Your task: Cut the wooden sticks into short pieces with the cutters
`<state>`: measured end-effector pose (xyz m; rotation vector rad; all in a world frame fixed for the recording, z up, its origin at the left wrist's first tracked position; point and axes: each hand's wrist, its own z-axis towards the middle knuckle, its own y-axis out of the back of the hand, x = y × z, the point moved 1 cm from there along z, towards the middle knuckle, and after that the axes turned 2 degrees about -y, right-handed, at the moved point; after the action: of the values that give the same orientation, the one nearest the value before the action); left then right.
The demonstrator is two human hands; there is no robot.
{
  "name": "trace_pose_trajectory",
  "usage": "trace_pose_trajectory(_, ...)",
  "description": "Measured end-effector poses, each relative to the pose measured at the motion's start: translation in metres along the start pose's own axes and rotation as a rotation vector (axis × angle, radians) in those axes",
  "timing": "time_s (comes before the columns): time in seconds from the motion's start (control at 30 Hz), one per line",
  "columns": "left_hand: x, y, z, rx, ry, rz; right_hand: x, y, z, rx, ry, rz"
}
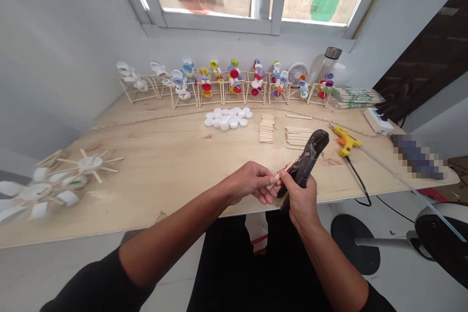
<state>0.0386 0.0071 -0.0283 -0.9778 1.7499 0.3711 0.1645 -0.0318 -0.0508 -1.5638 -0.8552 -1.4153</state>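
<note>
My left hand [256, 183] pinches a thin wooden stick [281, 174] near the table's front edge. The stick slants up to the right, its far part lying against a black cutting tool [307, 158]. My right hand [302, 197] is wrapped round the tool's handles, its thumb close to the stick. The tool's rounded head points up and away from me. Beyond the hands lie a stack of short sticks [266, 129], a stack of longer sticks [298, 136] and a cluster of white bottle caps [228, 118].
Stick frames with coloured caps [234, 87] line the table's back. A yellow glue gun [346, 141], a power strip [378, 121] and bagged sticks [356, 98] are at right. Stick-and-cap wheels [90, 163] lie at left. A cord [175, 116] crosses the table.
</note>
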Motion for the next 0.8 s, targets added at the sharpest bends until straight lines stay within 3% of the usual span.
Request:
trace_pose_trajectory(0.3, 0.002, -0.007, -0.001, -0.057, -0.137, 0.076, -0.003, 0.001, 0.0, -0.038, -0.03, 0.043)
trace_pose_trajectory(0.5, -0.002, 0.0, -0.012, -0.091, -0.197, 0.176, 0.013, 0.008, -0.005, 0.027, -0.027, 0.029)
trace_pose_trajectory(0.67, -0.026, 0.013, -0.03, -0.133, -0.244, 0.213, 0.029, 0.025, -0.018, 0.25, -0.117, -0.083)
trace_pose_trajectory(0.8, -0.044, 0.019, -0.042, -0.087, -0.261, 0.271, 0.033, 0.035, -0.034, 0.435, -0.187, -0.204)
